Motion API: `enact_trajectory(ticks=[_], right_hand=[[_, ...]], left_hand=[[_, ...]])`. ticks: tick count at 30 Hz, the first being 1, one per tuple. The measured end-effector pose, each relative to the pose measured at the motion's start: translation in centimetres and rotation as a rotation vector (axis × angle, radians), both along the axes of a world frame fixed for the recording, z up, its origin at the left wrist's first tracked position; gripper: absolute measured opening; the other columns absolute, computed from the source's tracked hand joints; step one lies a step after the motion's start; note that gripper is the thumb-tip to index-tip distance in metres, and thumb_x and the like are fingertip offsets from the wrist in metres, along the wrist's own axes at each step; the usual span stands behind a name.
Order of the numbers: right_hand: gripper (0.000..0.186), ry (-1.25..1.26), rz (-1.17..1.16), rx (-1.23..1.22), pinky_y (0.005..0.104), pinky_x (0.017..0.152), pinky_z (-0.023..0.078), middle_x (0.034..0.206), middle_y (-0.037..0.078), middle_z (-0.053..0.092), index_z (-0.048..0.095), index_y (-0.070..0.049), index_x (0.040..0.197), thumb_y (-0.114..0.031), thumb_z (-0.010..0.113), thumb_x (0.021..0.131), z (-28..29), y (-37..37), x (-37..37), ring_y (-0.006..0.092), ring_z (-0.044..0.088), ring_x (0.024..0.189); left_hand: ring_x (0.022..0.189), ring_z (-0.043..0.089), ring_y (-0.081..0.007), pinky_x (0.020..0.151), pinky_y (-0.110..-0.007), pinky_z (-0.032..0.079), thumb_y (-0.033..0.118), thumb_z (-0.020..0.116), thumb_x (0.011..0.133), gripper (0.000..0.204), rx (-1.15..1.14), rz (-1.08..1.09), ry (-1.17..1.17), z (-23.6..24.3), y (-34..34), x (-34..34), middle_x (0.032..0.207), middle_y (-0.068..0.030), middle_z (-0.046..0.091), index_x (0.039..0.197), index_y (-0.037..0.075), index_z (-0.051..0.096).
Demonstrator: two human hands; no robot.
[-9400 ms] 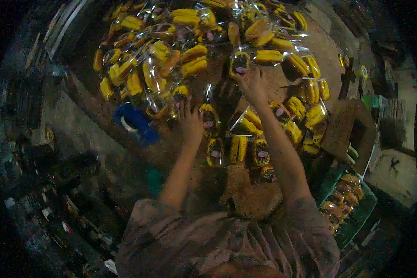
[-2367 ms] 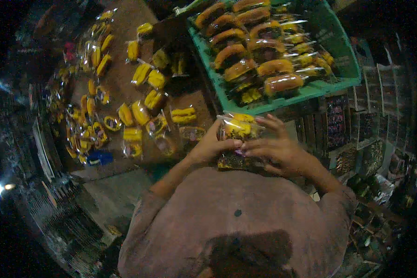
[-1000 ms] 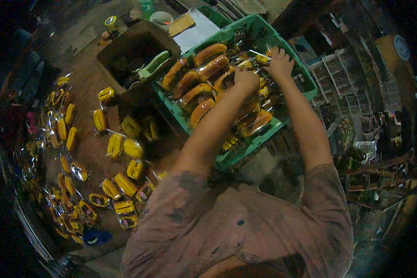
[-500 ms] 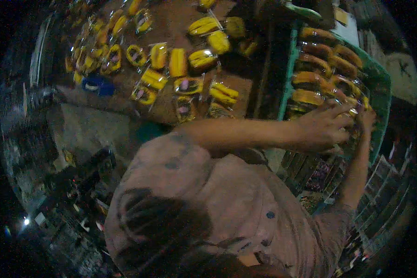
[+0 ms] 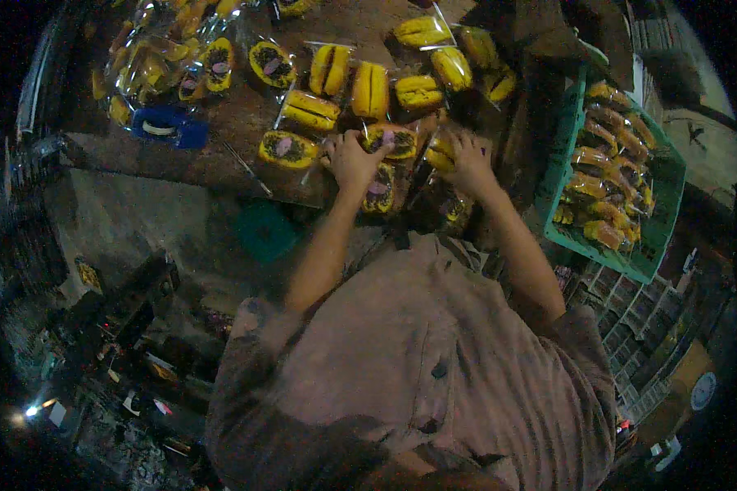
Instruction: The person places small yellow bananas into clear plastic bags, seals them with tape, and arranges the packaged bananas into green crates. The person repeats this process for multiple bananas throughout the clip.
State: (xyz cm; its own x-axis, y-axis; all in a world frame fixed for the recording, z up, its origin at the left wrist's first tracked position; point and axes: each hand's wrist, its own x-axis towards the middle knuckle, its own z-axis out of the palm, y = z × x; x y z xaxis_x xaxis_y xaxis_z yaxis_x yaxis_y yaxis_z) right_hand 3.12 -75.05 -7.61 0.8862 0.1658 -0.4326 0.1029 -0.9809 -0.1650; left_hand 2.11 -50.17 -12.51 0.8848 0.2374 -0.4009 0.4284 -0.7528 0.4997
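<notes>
Many wrapped yellow buns lie on a brown wooden table (image 5: pixel 246 176), some with a dark speckled face and a pink label. My left hand (image 5: pixel 354 162) is low over the near part of the table, fingers apart, its thumb at the edge of a labelled bun (image 5: pixel 397 143). Left of this hand lies another labelled bun (image 5: pixel 287 149), and a third labelled bun (image 5: pixel 377 190) sits just below. My right hand (image 5: pixel 472 166) is closed over a plain yellow bun (image 5: pixel 440 154) in clear wrap. Its fingertips are partly lost in shadow.
A green plastic crate (image 5: pixel 558 192) packed with wrapped buns stands to the right. On the table's left lie a blue object (image 5: pixel 170 129) with a white curved part and a heap of wrapped buns (image 5: pixel 160 61). A green stool-like shape (image 5: pixel 266 231) is below the table edge.
Both hands have left the buns in the green crate and moved left to the table. My view has swung right, and my body now faces the table.
</notes>
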Motion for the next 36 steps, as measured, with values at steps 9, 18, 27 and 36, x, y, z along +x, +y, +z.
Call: enact_trajectory(ticks=[9, 18, 27, 36], right_hand=[[0.076, -0.502, -0.524, 1.108, 0.0452, 0.099, 0.05, 0.139, 0.011, 0.055, 0.033, -0.013, 0.155, -0.021, 0.075, 0.092, 6.8, -2.4, -0.8, 0.0288, 0.059, 0.121], [0.064, -0.389, -0.333, 1.433, 0.0394, 0.106, 0.042, 0.148, 0.014, 0.043, 0.028, -0.018, 0.149, -0.007, 0.065, 0.097, 15.9, -10.3, -6.0, 0.0253, 0.047, 0.132], [0.071, -0.84, -0.304, 1.023, 0.0467, 0.121, 0.026, 0.163, 0.02, 0.027, 0.03, -0.016, 0.153, -0.01, 0.067, 0.093, 19.2, -21.5, -9.6, 0.0371, 0.023, 0.153], [0.058, -0.439, -0.966, 1.478, 0.0322, 0.102, 0.05, 0.137, 0.01, 0.059, 0.041, -0.006, 0.15, -0.021, 0.064, 0.099, 23.9, -34.2, -10.2, 0.0186, 0.059, 0.121]], left_hand=[[0.107, 0.062, -0.0301, 0.093, -0.041, 0.051, 0.034, 0.088, 0.079, 0.078, -0.784, 0.258, 0.001, 5.7, -2.0, 2.5, 0.121, -0.0166, 0.062, 0.133, 0.0, 0.042], [0.112, 0.065, -0.0221, 0.084, -0.039, 0.06, 0.055, 0.043, 0.105, 0.061, -1.566, -0.023, 0.536, 17.2, -14.2, 3.1, 0.135, -0.0087, 0.061, 0.151, 0.016, 0.038], [0.123, 0.061, -0.0296, 0.093, -0.046, 0.058, 0.028, 0.074, 0.089, 0.068, -1.747, -0.301, 0.484, 23.4, -26.0, 3.0, 0.134, -0.012, 0.056, 0.144, 0.011, 0.039], [0.129, 0.053, -0.028, 0.105, -0.042, 0.05, 0.014, 0.087, 0.078, 0.092, -1.416, -0.949, 0.092, 24.2, -44.1, 4.9, 0.141, -0.0171, 0.047, 0.145, 0.013, 0.024]])
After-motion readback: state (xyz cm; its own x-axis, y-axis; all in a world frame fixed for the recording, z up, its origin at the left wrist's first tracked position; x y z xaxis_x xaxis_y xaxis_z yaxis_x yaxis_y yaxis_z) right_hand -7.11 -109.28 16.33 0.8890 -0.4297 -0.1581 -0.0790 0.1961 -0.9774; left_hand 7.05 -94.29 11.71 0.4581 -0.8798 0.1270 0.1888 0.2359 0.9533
